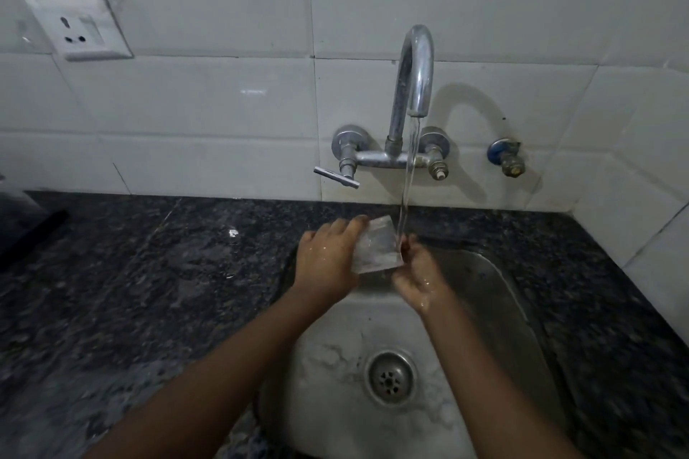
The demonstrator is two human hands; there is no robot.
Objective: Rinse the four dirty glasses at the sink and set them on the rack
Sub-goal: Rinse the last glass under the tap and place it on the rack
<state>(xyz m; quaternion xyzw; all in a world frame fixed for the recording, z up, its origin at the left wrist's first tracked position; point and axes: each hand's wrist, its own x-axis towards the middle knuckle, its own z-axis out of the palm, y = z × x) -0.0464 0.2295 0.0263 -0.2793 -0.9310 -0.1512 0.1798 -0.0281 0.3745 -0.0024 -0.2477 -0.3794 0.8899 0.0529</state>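
Observation:
A clear glass [377, 246] lies tilted on its side over the steel sink [503, 294], just left of the running water stream [408, 175]. My left hand [326, 257] grips the glass from its left side. My right hand [417, 278] is at the glass's mouth on the right, wet, with fingers touching the rim under the stream. The chrome tap [412, 78] pours from the wall above. No other glasses and no rack are in view.
Dark granite counter [149, 291] surrounds the sink. The tap lever [335, 177] sticks out to the left. A spare wall valve [507, 158] sits right of the tap, a wall socket [80, 28] at upper left, the drain [389, 378] below my arms.

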